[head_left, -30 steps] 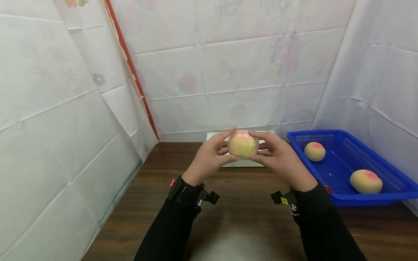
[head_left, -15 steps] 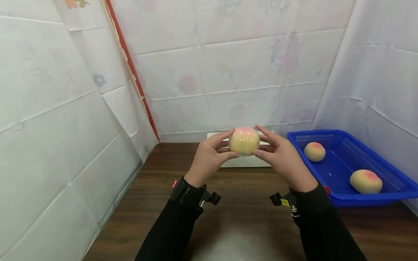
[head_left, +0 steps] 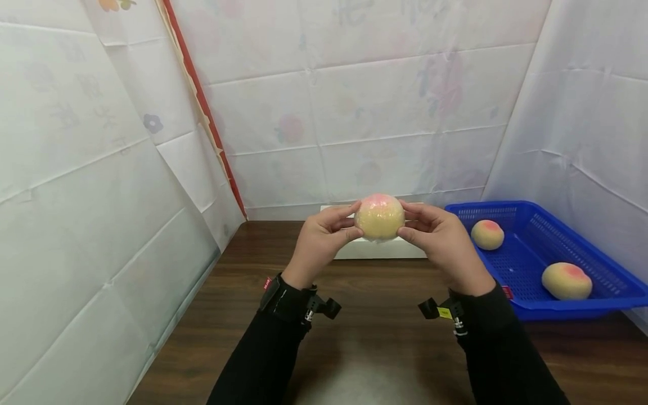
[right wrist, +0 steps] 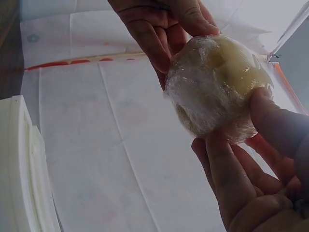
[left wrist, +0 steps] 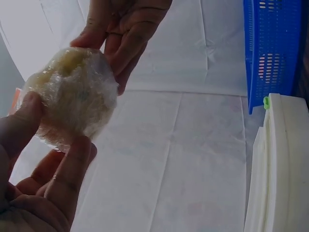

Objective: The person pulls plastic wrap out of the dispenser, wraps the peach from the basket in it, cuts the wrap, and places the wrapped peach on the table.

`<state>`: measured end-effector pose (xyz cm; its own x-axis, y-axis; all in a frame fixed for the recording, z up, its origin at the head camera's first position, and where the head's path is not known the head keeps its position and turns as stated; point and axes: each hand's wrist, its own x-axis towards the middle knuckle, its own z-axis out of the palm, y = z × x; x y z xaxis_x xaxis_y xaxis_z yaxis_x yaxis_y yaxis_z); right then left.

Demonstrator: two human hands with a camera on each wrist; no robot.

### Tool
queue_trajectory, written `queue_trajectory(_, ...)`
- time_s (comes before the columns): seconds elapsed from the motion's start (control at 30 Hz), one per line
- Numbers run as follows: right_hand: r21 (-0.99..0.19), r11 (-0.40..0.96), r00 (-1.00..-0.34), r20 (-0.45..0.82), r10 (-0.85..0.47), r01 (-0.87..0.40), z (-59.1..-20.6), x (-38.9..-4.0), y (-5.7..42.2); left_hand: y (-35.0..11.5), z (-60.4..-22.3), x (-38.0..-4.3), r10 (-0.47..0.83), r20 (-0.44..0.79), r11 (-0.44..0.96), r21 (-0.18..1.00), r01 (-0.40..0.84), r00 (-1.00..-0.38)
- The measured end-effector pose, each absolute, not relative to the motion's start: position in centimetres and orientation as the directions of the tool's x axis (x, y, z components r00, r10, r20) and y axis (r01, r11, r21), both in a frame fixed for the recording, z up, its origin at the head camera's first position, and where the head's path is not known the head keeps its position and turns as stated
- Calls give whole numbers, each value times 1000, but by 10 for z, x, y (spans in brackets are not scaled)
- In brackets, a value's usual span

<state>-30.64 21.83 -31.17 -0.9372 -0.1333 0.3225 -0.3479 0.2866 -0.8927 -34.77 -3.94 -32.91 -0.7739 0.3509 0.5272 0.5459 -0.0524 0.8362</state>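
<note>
A yellow peach with a pink top (head_left: pixel 379 218), wrapped in clear plastic film, is held up between both hands in front of the white box. My left hand (head_left: pixel 319 239) pinches its left side with thumb and fingers, while my right hand (head_left: pixel 445 242) grips the right side the same way. Seen from below in the left wrist view, crumpled film gathers on the underside of the peach (left wrist: pixel 77 96). The right wrist view also shows bunched wrap around the peach (right wrist: pixel 217 87), with fingertips of both hands pressing on it.
Behind the hands, a long white box (head_left: pixel 379 251) lies on the dark wooden table (head_left: pixel 263 315). To the right stands a blue plastic basket (head_left: pixel 587 309) holding two peaches, one at the back (head_left: pixel 487 234) and one nearer (head_left: pixel 567 280). White sheeting (head_left: pixel 324 112) encloses the table.
The wrapped peach has risen slightly and tipped a little. My right hand's fingers lifted off its top half a second ago and now rest against its side again.
</note>
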Motion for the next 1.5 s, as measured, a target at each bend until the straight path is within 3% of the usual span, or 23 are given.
queue_trajectory(0.2,-883,247,-909,343,-239,-398,-311,-308,213,-37,-328,-348,344,516,10,833,553,-784)
queue_trajectory(0.33,-860,285,-893,342,-293,-423,-314,-309,206,-35,-328,-346,365,563,83,773,629,-741)
queue_trajectory(0.47,-832,355,-896,338,-286,-427,-316,-307,201,-33,-327,-344,398,599,111,720,685,-695)
queue_trajectory(0.9,-795,414,-893,349,-284,-442,-310,-305,204,-32,-321,-341,437,601,169,676,718,-669)
queue_trajectory(1.13,-804,413,-897,321,-305,-428,-313,-307,207,-29,-328,-339,433,547,192,721,666,-717)
queue_trajectory(1.37,-862,384,-919,204,-337,-332,-354,-316,213,-28,-359,-346,480,376,318,767,556,-793)
queue_trajectory(1.5,-882,364,-920,164,-355,-298,-377,-322,215,-27,-377,-353,516,293,374,768,520,-805)
